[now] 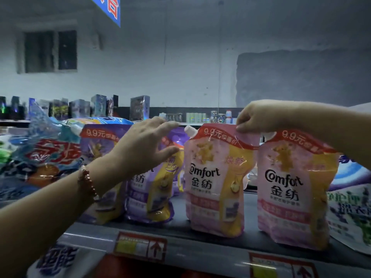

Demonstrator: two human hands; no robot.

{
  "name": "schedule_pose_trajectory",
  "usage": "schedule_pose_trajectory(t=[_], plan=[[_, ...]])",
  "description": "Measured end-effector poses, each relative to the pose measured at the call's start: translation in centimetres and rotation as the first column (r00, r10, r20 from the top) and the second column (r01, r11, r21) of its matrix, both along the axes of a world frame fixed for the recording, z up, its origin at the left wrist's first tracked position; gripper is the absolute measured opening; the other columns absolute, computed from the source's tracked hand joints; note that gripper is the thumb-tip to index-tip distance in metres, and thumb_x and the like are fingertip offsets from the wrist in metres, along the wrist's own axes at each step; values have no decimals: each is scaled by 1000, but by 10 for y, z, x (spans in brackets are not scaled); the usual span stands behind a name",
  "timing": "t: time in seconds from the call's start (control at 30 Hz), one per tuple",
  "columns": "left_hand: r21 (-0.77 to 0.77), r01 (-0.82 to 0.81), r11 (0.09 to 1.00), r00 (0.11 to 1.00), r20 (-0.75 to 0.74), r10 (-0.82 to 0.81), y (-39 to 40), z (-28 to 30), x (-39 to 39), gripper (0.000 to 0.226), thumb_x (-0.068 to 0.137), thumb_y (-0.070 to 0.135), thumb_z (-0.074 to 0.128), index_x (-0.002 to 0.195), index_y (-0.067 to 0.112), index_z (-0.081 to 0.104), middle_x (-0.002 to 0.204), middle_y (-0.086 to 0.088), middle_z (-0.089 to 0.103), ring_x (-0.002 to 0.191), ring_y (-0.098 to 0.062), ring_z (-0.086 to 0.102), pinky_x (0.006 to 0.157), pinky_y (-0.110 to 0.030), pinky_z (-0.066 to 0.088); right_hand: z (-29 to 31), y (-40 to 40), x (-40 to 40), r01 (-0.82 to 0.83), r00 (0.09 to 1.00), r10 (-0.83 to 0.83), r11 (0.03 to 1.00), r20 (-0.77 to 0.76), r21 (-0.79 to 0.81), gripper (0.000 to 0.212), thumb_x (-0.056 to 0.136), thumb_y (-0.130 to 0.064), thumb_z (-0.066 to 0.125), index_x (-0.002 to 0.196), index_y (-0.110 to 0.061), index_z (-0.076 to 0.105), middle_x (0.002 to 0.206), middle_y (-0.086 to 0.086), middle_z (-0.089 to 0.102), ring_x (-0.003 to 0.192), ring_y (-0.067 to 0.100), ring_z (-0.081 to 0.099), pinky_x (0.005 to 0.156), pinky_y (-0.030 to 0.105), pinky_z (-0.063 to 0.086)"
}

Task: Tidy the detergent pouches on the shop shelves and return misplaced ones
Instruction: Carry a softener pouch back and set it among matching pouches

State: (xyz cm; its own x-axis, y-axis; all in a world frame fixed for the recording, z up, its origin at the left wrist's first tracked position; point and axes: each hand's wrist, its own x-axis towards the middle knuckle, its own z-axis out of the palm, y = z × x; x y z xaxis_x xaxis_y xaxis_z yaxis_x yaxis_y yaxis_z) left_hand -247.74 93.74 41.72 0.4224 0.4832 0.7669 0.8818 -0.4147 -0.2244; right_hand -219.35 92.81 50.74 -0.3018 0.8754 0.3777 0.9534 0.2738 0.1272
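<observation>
Pink Comfort pouch, upright mid-shelf, hangs pinched at its top in the right hand's grip, left hand spread wide over purple pouches; a tug could topple it.

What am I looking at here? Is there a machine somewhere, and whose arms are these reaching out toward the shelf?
No machine: one picture from a camera worn on a person's head, looking forward at their own arms. They are tidying a shop shelf of soft detergent pouches. The right hand pinches the top edge of a pink Comfort pouch that stands upright on the shelf. A second pink pouch stands just right of it. The left hand, with a beaded bracelet on the wrist, is spread open in front of the purple pouches; whether it touches them is hard to tell. Blue pouches lie heaped further left. Red price tags sit on the shelf's front edge.
</observation>
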Motion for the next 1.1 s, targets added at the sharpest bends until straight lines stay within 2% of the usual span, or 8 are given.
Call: schedule_pose_trajectory(t=[0.17,0.27,0.37,0.47,0.6,0.77,0.93,1.1], plan=[[146,-163,976,985,-25,168,-19,-46,-71,67,85,55,50,141,18,50,148,-18,41,139,-36,37,114,-56,31,-15,-11,-21,47,998,-52,978,20,204,22,94,-33,54,113,-26,63,114,0,65,93,20,58,85,35,51],[106,-197,975,980,18,196,-13,-62,-97,79,82,62,46,151,25,35,161,-20,20,149,-41,15,117,-60,19,-15,-22,-60,-125,992,126,943,16,308,44,91,-44,56,131,-26,52,128,1,57,108,20,55,93,38,48],[23,-221,975,975,-4,221,6,-73,-115,90,81,76,37,158,35,14,165,-16,4,151,-39,0,120,-58,8,-11,-18,-111,-235,972,228,938,59,256,55,91,-49,58,139,-25,48,138,3,52,122,24,51,100,39,45],[14,-172,985,985,-25,172,21,-82,-127,94,83,84,31,159,33,8,165,-19,2,152,-35,-8,122,-49,0,-3,3,-156,-158,982,153,987,111,40,70,91,-52,57,149,-21,34,149,2,44,130,24,46,105,35,38],[63,-51,997,999,20,50,21,-110,-144,93,86,80,35,158,23,21,165,-21,6,151,-42,4,121,-54,7,-8,37,-191,-37,982,63,988,177,-150,64,85,-61,60,129,-14,54,121,5,64,106,24,61,92,36,49],[88,3,996,997,79,-10,23,-128,-155,91,85,79,35,159,33,7,166,-16,9,152,-39,8,112,-69,24,5,40,-195,-143,988,147,986,46,-89,13,89,-28,70,88,-17,62,73,-8,60,62,11,53,56,22,39],[7,-45,999,994,103,44,35,-130,-144,90,84,76,37,156,24,23,164,-19,12,150,-43,10,109,-73,24,18,35,-196,-113,991,123,980,55,-166,9,86,-29,73,83,-29,64,83,-9,69,70,8,60,66,27,45],[-32,-22,999,993,117,26,38,-129,-146,91,85,80,29,158,35,-1,166,-10,-13,152,-32,-14,119,-60,-1,21,37,-197,-6,991,21,994,134,-111,14,89,-35,69,101,-27,69,89,-12,69,75,5,60,73,27,43]])
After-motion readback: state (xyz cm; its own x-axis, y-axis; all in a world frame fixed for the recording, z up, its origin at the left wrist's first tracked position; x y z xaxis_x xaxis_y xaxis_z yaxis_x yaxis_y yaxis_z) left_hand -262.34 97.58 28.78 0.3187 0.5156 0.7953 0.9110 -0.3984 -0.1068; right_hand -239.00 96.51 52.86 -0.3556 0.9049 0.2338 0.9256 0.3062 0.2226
